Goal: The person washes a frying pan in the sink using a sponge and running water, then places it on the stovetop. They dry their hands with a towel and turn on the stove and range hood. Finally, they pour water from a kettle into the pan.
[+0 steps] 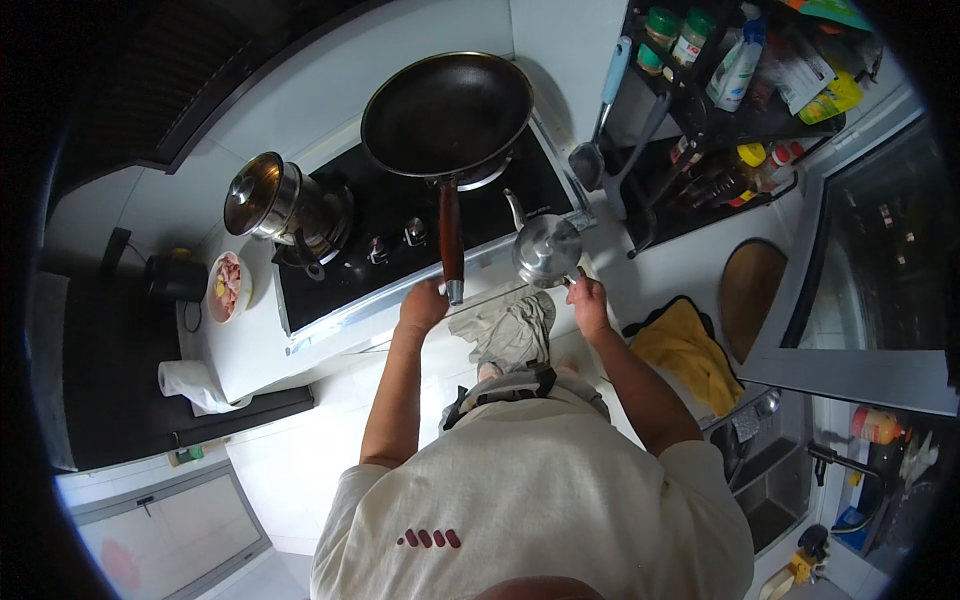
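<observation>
My right hand [590, 306] grips the handle of a small stainless steel pot with a long spout [547, 250], held by the front right of the stove. A lid with a round knob covers that pot. My left hand [424, 306] is at the counter's front edge, just left of the end of the wok's handle [451, 236]. Its fingers are curled and partly hidden, so I cannot tell whether it touches anything. The dark wok [448, 112] sits on the right burner of the black gas cooktop [360, 289], with nothing visible inside.
On the left burner stands a steel pot with a glass lid [259, 195]. A bowl of raw meat [229, 287] and a paper towel roll [193, 384] are further left. Spatulas [589, 165] lean by a black condiment rack [664, 202]. A yellow cloth [690, 345] lies near the sink [776, 487].
</observation>
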`<state>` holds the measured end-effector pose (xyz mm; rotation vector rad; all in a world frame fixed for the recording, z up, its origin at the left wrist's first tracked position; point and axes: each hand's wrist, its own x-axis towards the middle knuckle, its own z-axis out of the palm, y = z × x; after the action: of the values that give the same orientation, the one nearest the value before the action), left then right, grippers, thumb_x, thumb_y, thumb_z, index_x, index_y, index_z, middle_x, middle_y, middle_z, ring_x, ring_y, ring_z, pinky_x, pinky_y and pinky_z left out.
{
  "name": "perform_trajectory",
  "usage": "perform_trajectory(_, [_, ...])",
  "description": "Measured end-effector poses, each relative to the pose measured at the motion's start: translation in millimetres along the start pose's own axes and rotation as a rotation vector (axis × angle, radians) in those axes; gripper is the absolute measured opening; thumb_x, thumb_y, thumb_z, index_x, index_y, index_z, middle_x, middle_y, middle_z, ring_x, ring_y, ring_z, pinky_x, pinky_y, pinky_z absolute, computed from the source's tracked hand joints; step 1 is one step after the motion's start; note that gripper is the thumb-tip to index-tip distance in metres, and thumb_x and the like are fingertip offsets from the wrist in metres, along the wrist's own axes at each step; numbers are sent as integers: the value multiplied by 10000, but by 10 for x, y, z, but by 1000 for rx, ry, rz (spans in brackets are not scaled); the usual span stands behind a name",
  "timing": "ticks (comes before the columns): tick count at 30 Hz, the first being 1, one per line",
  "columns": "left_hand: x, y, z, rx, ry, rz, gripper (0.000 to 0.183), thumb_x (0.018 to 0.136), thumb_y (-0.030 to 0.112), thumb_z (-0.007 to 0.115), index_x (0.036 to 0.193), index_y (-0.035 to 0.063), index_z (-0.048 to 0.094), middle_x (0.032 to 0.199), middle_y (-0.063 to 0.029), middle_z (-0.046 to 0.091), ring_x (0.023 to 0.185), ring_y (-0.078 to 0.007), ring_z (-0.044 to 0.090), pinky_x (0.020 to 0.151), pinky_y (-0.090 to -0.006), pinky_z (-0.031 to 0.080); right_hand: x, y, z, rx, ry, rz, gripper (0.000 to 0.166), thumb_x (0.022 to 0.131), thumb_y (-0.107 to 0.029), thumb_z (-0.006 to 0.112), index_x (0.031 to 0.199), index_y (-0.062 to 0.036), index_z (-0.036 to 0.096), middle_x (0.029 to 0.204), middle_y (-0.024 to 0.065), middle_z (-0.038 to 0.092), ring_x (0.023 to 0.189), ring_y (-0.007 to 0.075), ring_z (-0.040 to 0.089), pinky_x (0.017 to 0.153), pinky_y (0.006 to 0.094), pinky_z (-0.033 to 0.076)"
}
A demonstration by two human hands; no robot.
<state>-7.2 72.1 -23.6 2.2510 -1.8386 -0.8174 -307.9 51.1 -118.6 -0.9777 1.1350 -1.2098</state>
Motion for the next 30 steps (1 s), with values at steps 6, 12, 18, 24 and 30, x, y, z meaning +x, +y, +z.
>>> perform_trajectory(6, [-89, 576, -445, -1197, 16, 75, 518, 935, 459, 481, 1217, 26, 519, 1107, -126, 624, 912, -230, 627, 770, -359, 493, 7, 7, -34, 65, -48, 20, 444, 961, -263, 417, 566, -66, 375, 537, 18, 409, 507, 134, 410, 533, 302, 390])
perform_trajectory(12, [-219, 830, -468, -1442, -61, 53, 478, 921, 298, 569, 1297, 66, 387, 1000, -69, 566, 667, -141, 567, 569, -254, 459, 34, 85, -49, 110, -54, 20, 420, 939, -214, 419, 552, -64, 355, 528, 19, 399, 503, 135, 406, 529, 301, 385])
perform_trajectory(18, [-212, 744, -303, -1453, -67, 29, 416, 919, 239, 569, 1255, 61, 399, 908, -47, 531, 581, -116, 503, 504, -243, 412, -11, -27, -5, 59, -40, 31, 411, 938, -189, 412, 554, -58, 349, 526, 20, 397, 505, 137, 409, 529, 302, 387])
perform_trajectory(24, [-240, 666, -12, -1452, -64, 15, 384, 924, 238, 556, 1228, 60, 402, 909, -50, 516, 580, -120, 496, 516, -246, 404, 20, 79, -43, 138, -54, 27, 430, 956, -223, 407, 561, -61, 359, 525, 18, 392, 509, 139, 411, 532, 303, 392])
perform_trajectory(30, [-252, 662, -13, -1404, -48, -33, 287, 925, 249, 549, 1126, 74, 446, 890, -39, 522, 584, -118, 499, 504, -250, 405, 3, 4, -26, 84, -51, 62, 444, 956, -262, 418, 561, -65, 371, 530, 17, 400, 511, 138, 418, 537, 301, 394])
